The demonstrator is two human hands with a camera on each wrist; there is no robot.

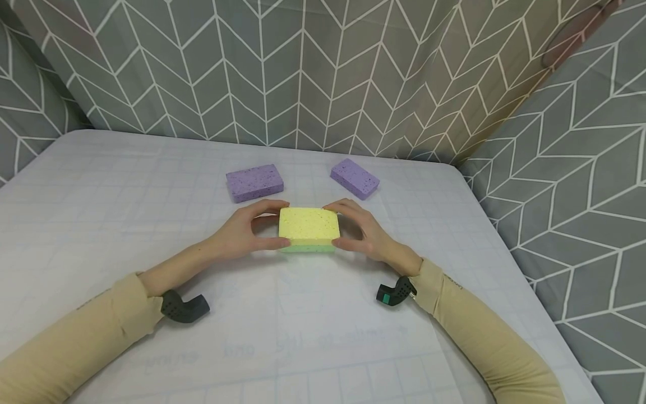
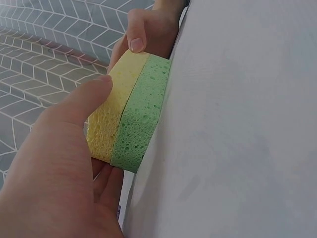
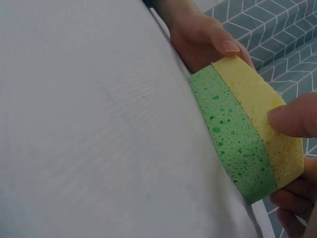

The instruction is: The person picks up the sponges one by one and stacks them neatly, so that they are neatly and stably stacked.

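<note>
Left hand (image 1: 237, 233) and right hand (image 1: 367, 233) are set at opposite ends of one stack at the centre of the head view, thumbs on the near side and fingers on the far side, so that a yellow, rectangular, porous sponge (image 1: 309, 223) is grasped between them. Beneath is spread a broad white table cover (image 1: 313, 314) with faint grid lines; if it were rucked up by the hands, whatever is laid on it could be shifted. Within the stack, the yellow sponge is borne by a green, rectangular, porous sponge (image 1: 309, 248), and the pair could be skewed if one end were pushed harder than the other, or the soft corners bowed if squeezed too tightly. As a smaller risk, a purple, rectangular, speckled sponge (image 1: 254, 183) at upper centre-left could be nudged, being placed near the left fingertips; its purple, tilted twin (image 1: 355, 178), at upper centre-right, could likewise be brushed by the right hand. Both purple pieces are shown only in the head view, where the green sponge is reduced to a thin strip; in the wrist views its full thickness, its nearly flush seam and its pores are revealed.
</note>
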